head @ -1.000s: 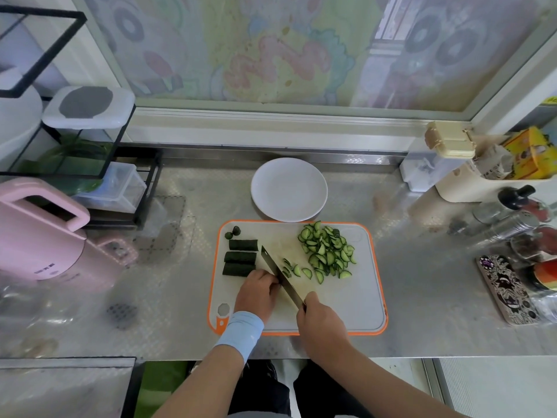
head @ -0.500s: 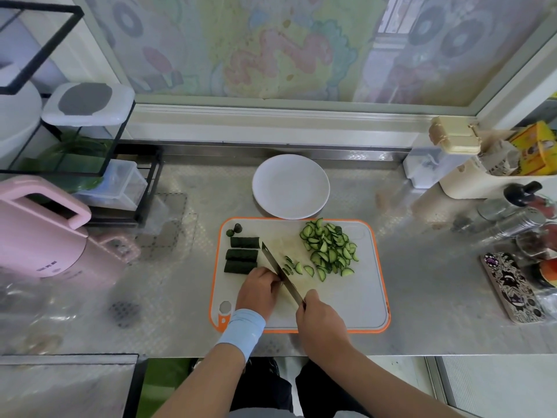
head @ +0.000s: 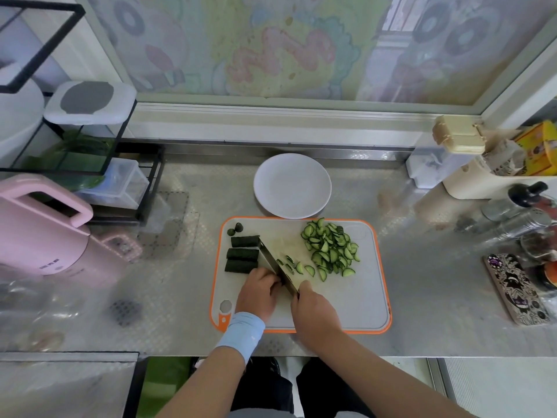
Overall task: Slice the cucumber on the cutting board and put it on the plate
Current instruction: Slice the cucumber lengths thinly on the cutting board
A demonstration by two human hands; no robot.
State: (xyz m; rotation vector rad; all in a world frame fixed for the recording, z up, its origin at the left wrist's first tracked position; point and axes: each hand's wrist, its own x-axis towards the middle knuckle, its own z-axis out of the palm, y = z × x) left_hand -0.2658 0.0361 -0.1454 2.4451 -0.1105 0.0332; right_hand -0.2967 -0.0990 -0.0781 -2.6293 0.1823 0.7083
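Right hand [head: 313,312] fingers wrapped round knife [head: 275,265] handle, blade on cutting board [head: 355,297]. Left hand [head: 259,289] fingers curled beside blade, can't tell what's underneath. Cucumber slices [head: 330,247] heaped right.

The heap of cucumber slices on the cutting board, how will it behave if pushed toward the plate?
The cucumber slices are thin, loose half-moons, so they will probably scatter rather than move as one. Lying flat, they seem unlikely to roll. Freshly cut, some may stick to the cutting board.

Three dark cucumber chunks [head: 242,254] lie left on the orange-rimmed cutting board [head: 358,300]. Half-moon slices [head: 330,247] heap at its right. The white plate [head: 291,185] sits bare just beyond.
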